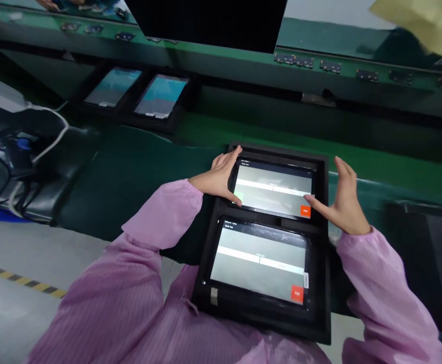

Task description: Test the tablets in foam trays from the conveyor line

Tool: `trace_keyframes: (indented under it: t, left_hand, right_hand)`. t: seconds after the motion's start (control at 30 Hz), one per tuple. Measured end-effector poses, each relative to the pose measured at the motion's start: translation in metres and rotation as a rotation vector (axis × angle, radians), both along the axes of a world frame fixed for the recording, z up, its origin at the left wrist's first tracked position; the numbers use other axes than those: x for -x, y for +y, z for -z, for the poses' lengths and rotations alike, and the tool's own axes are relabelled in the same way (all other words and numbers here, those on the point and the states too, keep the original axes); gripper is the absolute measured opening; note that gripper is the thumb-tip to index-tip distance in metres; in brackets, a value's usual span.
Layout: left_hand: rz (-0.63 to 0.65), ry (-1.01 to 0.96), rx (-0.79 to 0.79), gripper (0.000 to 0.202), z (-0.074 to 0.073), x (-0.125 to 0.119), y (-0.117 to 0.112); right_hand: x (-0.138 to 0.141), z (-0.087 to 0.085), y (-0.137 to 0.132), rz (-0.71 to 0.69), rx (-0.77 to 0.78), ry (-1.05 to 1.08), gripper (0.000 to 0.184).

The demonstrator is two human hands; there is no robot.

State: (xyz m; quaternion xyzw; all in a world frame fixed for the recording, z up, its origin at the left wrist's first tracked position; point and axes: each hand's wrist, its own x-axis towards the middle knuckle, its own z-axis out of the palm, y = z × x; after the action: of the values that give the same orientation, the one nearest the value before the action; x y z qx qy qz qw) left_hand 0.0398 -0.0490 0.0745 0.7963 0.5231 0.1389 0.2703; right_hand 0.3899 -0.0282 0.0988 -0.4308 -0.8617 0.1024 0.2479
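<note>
A black tray (321, 283) rests partly on my lap and partly on the green belt. It holds two lit tablets. The far tablet (272, 189) shows a grey screen with an orange button at its lower right. My left hand (221, 177) grips that tablet's left edge, fingers curled round it. My right hand (344, 199) is at its right edge, fingers spread, with a fingertip near the orange button. The near tablet (261, 263) lies untouched and shows the same screen.
A second black tray (130, 114) with two lit tablets sits farther left on the green conveyor (148, 162). A dark monitor (209, 20) hangs above. White cables and black equipment (19, 151) lie at the left. A yellow-striped floor line runs at lower left.
</note>
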Motion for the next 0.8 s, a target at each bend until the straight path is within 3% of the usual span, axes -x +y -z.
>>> trace_keyframes:
  t: [0.07, 0.13, 0.23, 0.3, 0.43, 0.6, 0.8]
  left_hand:
    - [0.01, 0.019, -0.023, 0.139, -0.007, -0.002, -0.018]
    - [0.03, 0.045, -0.114, 0.105, -0.014, -0.007, -0.045]
    - [0.033, 0.118, -0.256, 0.047, -0.017, -0.016, -0.089]
    - [0.007, 0.169, -0.317, 0.033, -0.014, -0.021, -0.113]
    - [-0.127, 0.174, -0.391, 0.034, -0.002, -0.024, -0.143]
    - [-0.357, 0.072, -0.364, 0.043, 0.014, -0.025, -0.167]
    - [-0.43, -0.061, -0.286, 0.052, 0.019, -0.031, -0.18]
  right_hand:
    - [0.008, -0.008, -0.034, -0.037, -0.084, -0.055, 0.083]
    - [0.017, -0.008, -0.071, -0.142, -0.1, -0.133, 0.066]
    - [0.031, 0.004, -0.113, -0.227, -0.058, -0.236, 0.046]
    - [0.039, 0.015, -0.123, -0.19, -0.071, -0.297, 0.043]
    - [0.051, 0.028, -0.115, -0.115, -0.139, -0.412, 0.047]
    - [0.063, 0.032, -0.114, -0.186, -0.159, -0.423, 0.048]
    - [0.065, 0.018, -0.119, -0.164, 0.074, -0.285, 0.061]
